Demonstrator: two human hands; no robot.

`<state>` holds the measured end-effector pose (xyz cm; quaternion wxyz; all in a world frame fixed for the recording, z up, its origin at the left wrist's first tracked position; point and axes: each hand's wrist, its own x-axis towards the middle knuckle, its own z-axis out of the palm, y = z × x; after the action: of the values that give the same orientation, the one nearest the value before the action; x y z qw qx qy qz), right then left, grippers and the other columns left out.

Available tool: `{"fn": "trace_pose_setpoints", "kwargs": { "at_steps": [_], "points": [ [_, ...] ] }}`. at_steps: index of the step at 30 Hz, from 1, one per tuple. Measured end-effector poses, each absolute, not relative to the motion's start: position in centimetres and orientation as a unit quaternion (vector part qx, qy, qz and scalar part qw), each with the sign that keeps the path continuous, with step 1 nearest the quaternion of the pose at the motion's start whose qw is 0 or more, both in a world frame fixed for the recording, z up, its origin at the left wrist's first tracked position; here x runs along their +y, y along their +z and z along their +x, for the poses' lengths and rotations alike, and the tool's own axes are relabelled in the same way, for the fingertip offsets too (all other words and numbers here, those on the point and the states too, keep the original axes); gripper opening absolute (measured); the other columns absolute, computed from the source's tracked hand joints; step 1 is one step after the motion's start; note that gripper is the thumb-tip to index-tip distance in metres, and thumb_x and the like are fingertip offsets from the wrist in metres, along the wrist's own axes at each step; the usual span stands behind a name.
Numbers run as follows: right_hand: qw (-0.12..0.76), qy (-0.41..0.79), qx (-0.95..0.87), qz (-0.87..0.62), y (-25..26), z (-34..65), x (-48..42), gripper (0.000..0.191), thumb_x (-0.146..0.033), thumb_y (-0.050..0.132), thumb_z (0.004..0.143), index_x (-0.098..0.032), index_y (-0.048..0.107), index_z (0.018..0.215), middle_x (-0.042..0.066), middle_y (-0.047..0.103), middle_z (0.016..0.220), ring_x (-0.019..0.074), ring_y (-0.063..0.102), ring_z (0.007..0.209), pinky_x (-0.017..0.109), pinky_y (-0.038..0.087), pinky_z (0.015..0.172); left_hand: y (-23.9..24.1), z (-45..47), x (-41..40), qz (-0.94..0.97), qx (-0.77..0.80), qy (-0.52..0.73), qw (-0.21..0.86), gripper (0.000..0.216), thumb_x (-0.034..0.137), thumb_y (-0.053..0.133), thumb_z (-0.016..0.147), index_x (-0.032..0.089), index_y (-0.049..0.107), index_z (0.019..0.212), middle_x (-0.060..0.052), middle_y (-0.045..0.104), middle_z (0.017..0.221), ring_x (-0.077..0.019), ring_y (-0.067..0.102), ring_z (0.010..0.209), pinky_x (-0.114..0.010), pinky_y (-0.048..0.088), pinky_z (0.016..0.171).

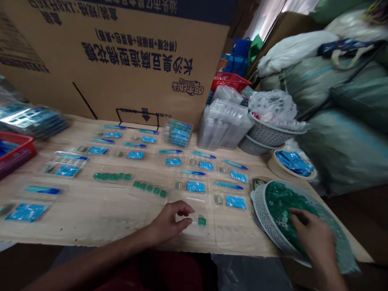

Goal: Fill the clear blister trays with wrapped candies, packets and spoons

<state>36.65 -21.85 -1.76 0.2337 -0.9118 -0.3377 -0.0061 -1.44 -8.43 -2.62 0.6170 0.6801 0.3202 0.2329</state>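
Note:
My left hand [173, 221] hovers over a clear plastic tray [194, 232] near the table's front edge. Its thumb and index finger are apart with nothing visible between them. One small green square piece [201, 220] lies in that tray, just right of the fingertips. On the right, my right hand [315, 234] reaches into a round grey basket [261, 208] heaped with green pieces [279, 204]. Its fingers are curled together at the pile, and what they grip is hidden. Two rows of green squares [112, 176] lie in clear trays left of centre.
Clear trays with blue pens [228, 185] and blue packets [235, 202] cover much of the table. Behind them stand a large cardboard box [136, 93], stacked clear trays [222, 121] and a grey basket [263, 135]. A tub of blue packets [294, 163] sits at right, a red basket [18, 155] at left.

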Motion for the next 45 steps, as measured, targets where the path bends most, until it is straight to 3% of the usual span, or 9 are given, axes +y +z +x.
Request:
{"fn": "trace_pose_setpoints", "kwargs": {
  "at_steps": [5, 9, 13, 16, 20, 26, 33, 37, 45],
  "points": [
    [0.445, 0.048, -0.455, -0.769, 0.5, 26.3, -17.6, 0.022, -0.039, 0.057, 0.070, -0.020, 0.066, 0.077, 0.010, 0.069, 0.086, 0.0253, 0.063, 0.081, 0.037, 0.050, 0.072, -1.9, 1.1, -8.7, 0.348, 0.298, 0.173, 0.872, 0.038, 0.049, 0.065, 0.075, 0.017, 0.064, 0.095, -0.007, 0.065, 0.096, -0.0168, 0.062, 0.086, -0.028, 0.044, 0.077],
    [0.476, 0.193, -0.602, -0.611, -0.4, 15.4, -13.7, 0.019, -0.021, 0.050, 0.083, -0.023, 0.068, 0.085, 0.006, 0.070, 0.091, 0.0195, 0.065, 0.087, 0.032, 0.053, 0.074, -2.0, 1.9, -8.3, 0.148, 0.257, 0.153, 0.942, 0.042, 0.057, 0.047, 0.084, 0.019, 0.062, 0.096, -0.005, 0.066, 0.091, -0.0155, 0.064, 0.079, -0.027, 0.047, 0.071],
    [0.435, 0.221, -0.663, -0.568, -1.8, 10.7, -12.5, 0.036, -0.017, 0.051, 0.084, -0.024, 0.060, 0.117, 0.007, 0.066, 0.114, 0.0216, 0.062, 0.104, 0.037, 0.050, 0.089, -2.0, -0.1, -7.6, 0.095, 0.298, 0.227, 0.922, 0.030, 0.043, 0.047, 0.088, 0.019, 0.064, 0.095, -0.003, 0.068, 0.087, -0.0132, 0.064, 0.079, -0.023, 0.048, 0.073],
    [0.451, 0.253, -0.631, -0.578, -2.2, 10.7, -12.5, 0.039, -0.018, 0.050, 0.084, -0.024, 0.055, 0.122, 0.008, 0.063, 0.118, 0.0215, 0.062, 0.104, 0.035, 0.053, 0.086, -1.9, -1.6, -7.5, 0.106, 0.286, 0.244, 0.921, 0.024, 0.038, 0.052, 0.086, 0.018, 0.064, 0.093, -0.004, 0.068, 0.088, -0.0146, 0.064, 0.082, -0.025, 0.048, 0.077],
    [0.496, 0.313, -0.555, -0.589, -2.5, 10.9, -12.5, 0.032, -0.020, 0.056, 0.080, -0.022, 0.056, 0.112, 0.008, 0.064, 0.106, 0.0181, 0.066, 0.086, 0.028, 0.056, 0.070, -2.2, -2.3, -7.6, 0.126, 0.289, 0.253, 0.915, 0.020, 0.030, 0.058, 0.082, 0.016, 0.065, 0.095, -0.006, 0.069, 0.091, -0.0161, 0.064, 0.086, -0.027, 0.048, 0.081],
    [0.541, 0.320, -0.483, -0.610, -2.8, 11.0, -12.3, 0.012, -0.028, 0.067, 0.074, -0.020, 0.065, 0.082, 0.002, 0.065, 0.078, 0.0151, 0.061, 0.067, 0.024, 0.050, 0.058, -1.9, -3.3, -7.0, 0.138, 0.364, 0.312, 0.867, 0.014, 0.012, 0.068, 0.065, 0.016, 0.061, 0.077, -0.002, 0.067, 0.077, -0.0111, 0.063, 0.067, -0.021, 0.047, 0.064],
    [0.559, 0.339, -0.498, -0.570, -2.2, 10.6, -12.1, 0.013, -0.031, 0.064, 0.078, -0.023, 0.073, 0.082, 0.004, 0.066, 0.083, 0.0183, 0.061, 0.082, 0.029, 0.051, 0.070, -1.6, -3.3, -7.7, 0.384, 0.385, 0.368, 0.755, 0.030, 0.025, 0.080, 0.055, 0.015, 0.058, 0.073, 0.004, 0.057, 0.065, -0.0077, 0.051, 0.056, -0.020, 0.040, 0.052],
    [0.542, 0.351, -0.502, -0.575, -1.8, 10.1, -12.3, 0.015, -0.032, 0.063, 0.078, -0.021, 0.071, 0.085, 0.004, 0.065, 0.081, 0.0167, 0.061, 0.075, 0.025, 0.050, 0.061, -2.1, -3.2, -7.7, 0.443, 0.419, 0.377, 0.697, 0.025, 0.030, 0.075, 0.059, 0.016, 0.058, 0.071, 0.004, 0.055, 0.060, -0.0086, 0.050, 0.054, -0.021, 0.039, 0.052],
    [0.558, 0.448, -0.462, -0.524, -2.0, 9.9, -12.3, 0.019, -0.036, 0.067, 0.074, -0.020, 0.063, 0.083, 0.000, 0.065, 0.072, 0.0138, 0.060, 0.064, 0.024, 0.049, 0.057, -2.0, -3.2, -7.7, 0.411, 0.393, 0.354, 0.743, 0.024, 0.031, 0.070, 0.062, 0.016, 0.053, 0.069, 0.006, 0.052, 0.055, -0.0068, 0.047, 0.047, -0.020, 0.035, 0.048]
  ]
}}
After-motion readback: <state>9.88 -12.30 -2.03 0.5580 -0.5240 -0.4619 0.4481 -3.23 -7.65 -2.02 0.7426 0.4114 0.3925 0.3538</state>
